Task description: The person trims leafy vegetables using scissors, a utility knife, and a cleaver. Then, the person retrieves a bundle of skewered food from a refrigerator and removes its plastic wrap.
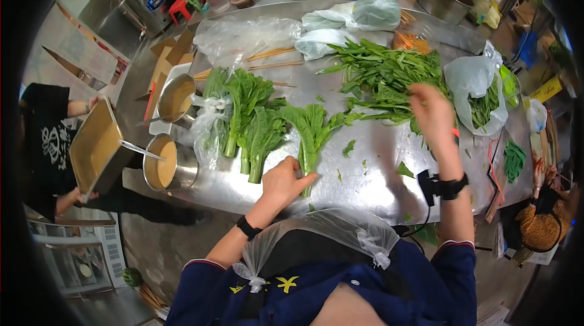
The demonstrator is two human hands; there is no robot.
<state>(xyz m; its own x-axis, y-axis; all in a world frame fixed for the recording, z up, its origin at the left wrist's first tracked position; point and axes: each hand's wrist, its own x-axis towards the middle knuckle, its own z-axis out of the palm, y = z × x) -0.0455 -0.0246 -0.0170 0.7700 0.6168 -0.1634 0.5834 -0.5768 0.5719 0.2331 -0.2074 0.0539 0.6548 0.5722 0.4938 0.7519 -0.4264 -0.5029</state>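
My left hand (pixel 281 183) is closed around the lower stem of a leafy green stalk (pixel 309 131) at the front of the steel table, with the thumb across the stem. Just left of it lie several more leafy green stalks (pixel 252 116). My right hand (pixel 431 113) is over the right side of a pile of loose green leaves (pixel 389 76), its fingers curled and somewhat blurred. A small orange-red bit (pixel 455 133) shows at the heel of that hand; what it belongs to is hidden.
Left are a tied clear bag of greens (pixel 213 113) and two metal pots (pixel 188 168) with tan contents. A person (pixel 45 143) holds a rectangular metal pan (pixel 97 146) there. Right stands a plastic bag (pixel 471 85) of greens. Skewers (pixel 271 64) and plastic bags (pixel 243 37) lie behind.
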